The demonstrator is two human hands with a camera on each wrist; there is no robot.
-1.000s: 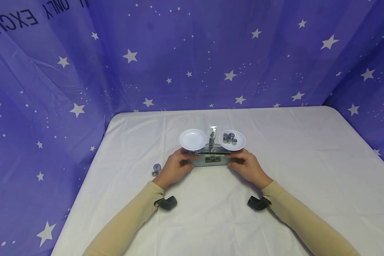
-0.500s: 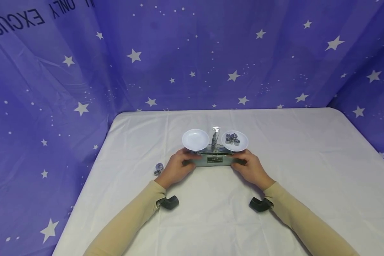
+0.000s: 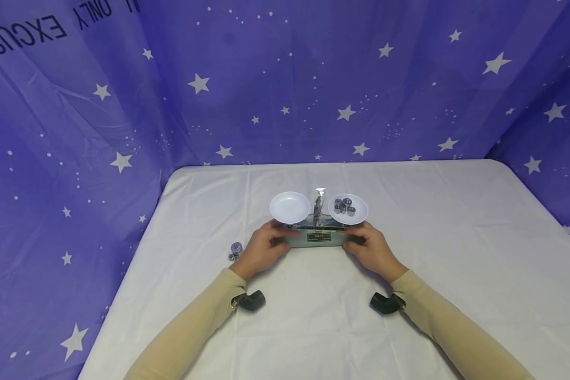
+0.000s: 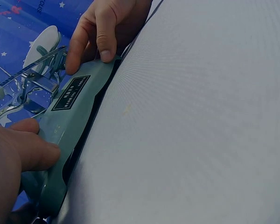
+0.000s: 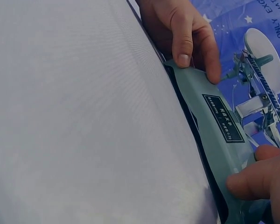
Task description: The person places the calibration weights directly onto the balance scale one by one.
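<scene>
"As I sit far from the rig, pls tell me how the hands are."

"L hand (image 3: 264, 245) grips the left end of the balance (image 3: 319, 237), R hand (image 3: 369, 245) grips the right end, each w/ its thumb on the front. The balance stands upright on the white table (image 3: 437, 253)."

"OK. What is around?"

"I see a cluster of metal weights (image 3: 347, 202) in the right pan (image 3: 362, 212); the left pan (image 3: 290, 207) shows its plain white inside. Some loose weights (image 3: 236, 247) lie on the table, just beside the L wrist."

"Anything in the way?"

"Yes, L hand is b/w these loose weights & the balance. Also the pans hide some fingertips in my head view. Black wrist mounts (image 3: 252, 301) stick out from the sleeves (image 3: 185, 322), apart from the balance. Behind, I have the purple curtain (image 3: 285, 79) w/ stars."

"And the label (image 4: 71, 93)?"

"On the base front, b/w both thumbs, in full view."
</scene>
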